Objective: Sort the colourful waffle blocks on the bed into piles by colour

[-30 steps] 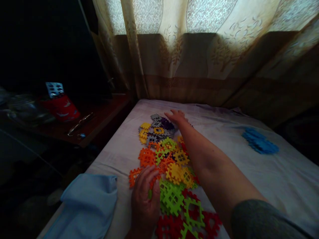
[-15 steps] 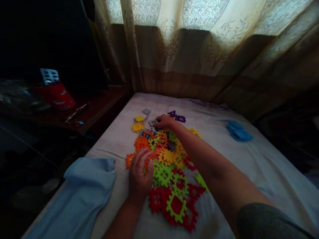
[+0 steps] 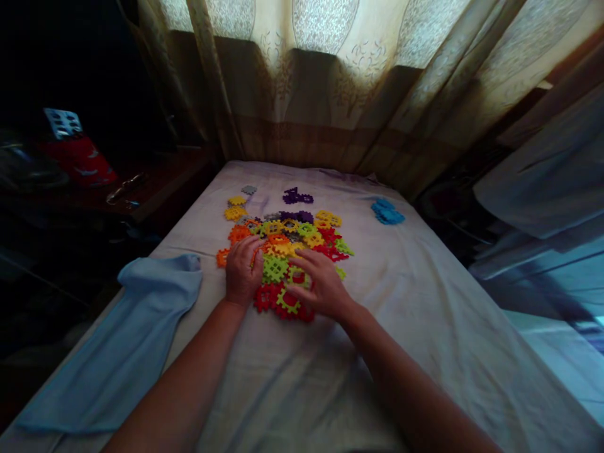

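Observation:
Flat toothed plastic pieces lie in a colourful heap on the white sheet. My left hand (image 3: 243, 267) rests at the heap's left side, fingers slightly curved over orange pieces (image 3: 239, 233). On the right side, my right hand (image 3: 321, 281) is spread over green pieces (image 3: 274, 269) and red pieces (image 3: 265, 296), holding nothing visible. Yellow pieces (image 3: 234, 212) and a grey piece (image 3: 248, 189) lie behind on the left. Purple pieces (image 3: 297, 196) sit apart behind the heap, and blue pieces (image 3: 387, 211) lie in a small pile to the right.
A light blue cloth (image 3: 141, 327) lies on the left of the bed (image 3: 415, 352). Beyond the left edge, a dark red table (image 3: 160, 189) holds a red container (image 3: 87, 165). A patterned curtain (image 3: 321, 113) hangs behind the bed.
My right hand has come back from the grey pieces at the far side to the near right of the heap. The camera view has shifted, showing more to the right.

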The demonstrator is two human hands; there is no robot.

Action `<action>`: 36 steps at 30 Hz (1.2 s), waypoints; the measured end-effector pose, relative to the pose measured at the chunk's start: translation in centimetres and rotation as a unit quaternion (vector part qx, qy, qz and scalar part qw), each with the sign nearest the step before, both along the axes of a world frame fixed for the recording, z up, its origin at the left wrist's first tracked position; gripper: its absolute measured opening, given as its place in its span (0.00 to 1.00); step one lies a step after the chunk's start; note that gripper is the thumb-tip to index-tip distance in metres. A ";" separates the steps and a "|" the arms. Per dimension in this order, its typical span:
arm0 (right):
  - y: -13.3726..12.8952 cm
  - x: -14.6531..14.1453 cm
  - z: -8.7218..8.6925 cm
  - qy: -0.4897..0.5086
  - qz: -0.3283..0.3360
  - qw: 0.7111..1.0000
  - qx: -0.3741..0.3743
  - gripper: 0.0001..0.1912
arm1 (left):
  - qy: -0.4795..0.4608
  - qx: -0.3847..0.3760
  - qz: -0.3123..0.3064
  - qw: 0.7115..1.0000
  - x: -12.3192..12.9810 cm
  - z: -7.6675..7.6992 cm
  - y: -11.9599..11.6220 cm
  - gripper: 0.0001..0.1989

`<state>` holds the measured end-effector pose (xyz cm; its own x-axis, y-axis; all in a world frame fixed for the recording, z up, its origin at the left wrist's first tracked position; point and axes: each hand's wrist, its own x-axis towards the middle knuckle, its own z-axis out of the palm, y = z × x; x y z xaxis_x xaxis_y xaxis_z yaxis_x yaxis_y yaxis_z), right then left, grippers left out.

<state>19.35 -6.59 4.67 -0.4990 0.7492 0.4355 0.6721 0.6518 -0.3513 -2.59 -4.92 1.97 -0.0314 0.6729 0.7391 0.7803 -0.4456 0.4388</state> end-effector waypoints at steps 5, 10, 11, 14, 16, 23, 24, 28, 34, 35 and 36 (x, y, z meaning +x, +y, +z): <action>-4.5 0.0 -2.9 0.000 -0.044 0.999 0.000 0.28 | 0.054 0.007 -0.016 0.998 0.8 0.3 -1.7 0.13; -3.4 0.7 -4.2 0.090 -0.081 0.993 -0.009 0.21 | 0.102 -0.008 -0.044 0.994 1.8 -0.2 -5.7 0.12; -3.2 0.8 -4.4 0.109 -0.082 0.991 -0.011 0.21 | 0.105 -0.011 -0.041 0.994 1.9 -0.4 -6.3 0.12; -3.0 1.3 -4.7 0.160 -0.103 0.982 -0.016 0.22 | 0.095 -0.022 -0.023 0.995 1.6 -0.8 -7.4 0.12; -2.6 2.5 -4.6 0.178 -0.124 0.976 -0.005 0.22 | 0.077 -0.038 -0.011 0.996 1.2 -1.0 -7.4 0.11; -0.4 10.9 -4.5 0.136 -0.320 0.937 0.024 0.24 | 0.126 -0.066 -0.035 0.989 1.7 -0.6 -7.5 0.14; -0.3 11.9 -4.6 0.115 -0.352 0.929 0.011 0.24 | 0.156 -0.072 -0.058 0.983 2.0 -0.4 -7.7 0.16; -0.4 13.4 -4.9 0.051 -0.419 0.906 -0.026 0.22 | 0.246 -0.111 -0.142 0.952 3.1 0.0 -8.2 0.23; -0.7 12.6 -4.8 0.015 -0.427 0.903 -0.044 0.20 | 0.247 -0.142 -0.166 0.944 3.2 -0.1 -8.1 0.22; -0.8 12.6 -4.6 0.008 -0.428 0.902 -0.052 0.20 | 0.243 -0.142 -0.168 0.945 3.2 -0.1 -8.1 0.22; -0.9 12.6 -4.5 0.002 -0.430 0.901 -0.060 0.20 | 0.238 -0.141 -0.170 0.946 3.1 -0.1 -8.1 0.21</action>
